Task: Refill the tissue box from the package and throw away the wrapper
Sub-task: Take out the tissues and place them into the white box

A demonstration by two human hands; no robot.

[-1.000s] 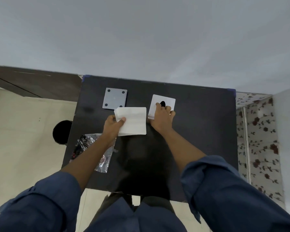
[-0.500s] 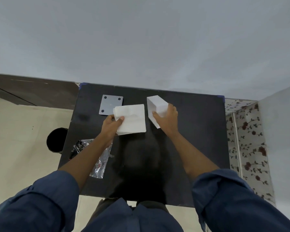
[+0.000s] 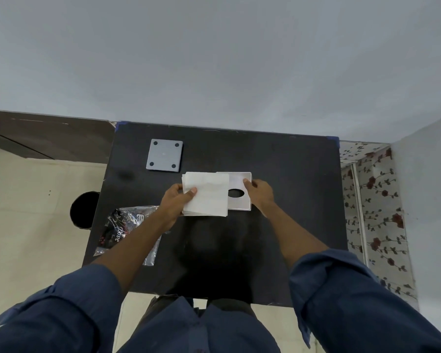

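The wrapper [image 3: 127, 231] is the only thing with readable print: a script word that looks like "Dove" on its dark, shiny film; the smaller label beside it is too small to read. It lies crumpled under the left forearm, near the bench's left edge, with one corner reaching that edge.

The left hand [image 3: 175, 203] grips a white stack of tissues [image 3: 206, 193], thumb on top and fingers underneath. The stack overlaps the left part of the box [image 3: 239, 191], a white square shell whose face with the dark oval slot is turned up toward the camera. The right hand [image 3: 260, 193] holds the box by its right side, thumb on the upper face. Whether the box rests on the surface or is lifted off it, I cannot tell.

Beyond the left hand lies a grey plate [image 3: 164, 155] with four dark dots at its corners, apart from the tissues.

The bench [image 3: 290, 187] is matte black, blue tape at its far corners, set against a pale grey wall. Its right half beyond the right hand is bare. To the left, past the edge, a black bin [image 3: 83, 210] stands on the cream floor; to the right hangs a floral curtain [image 3: 377, 212].
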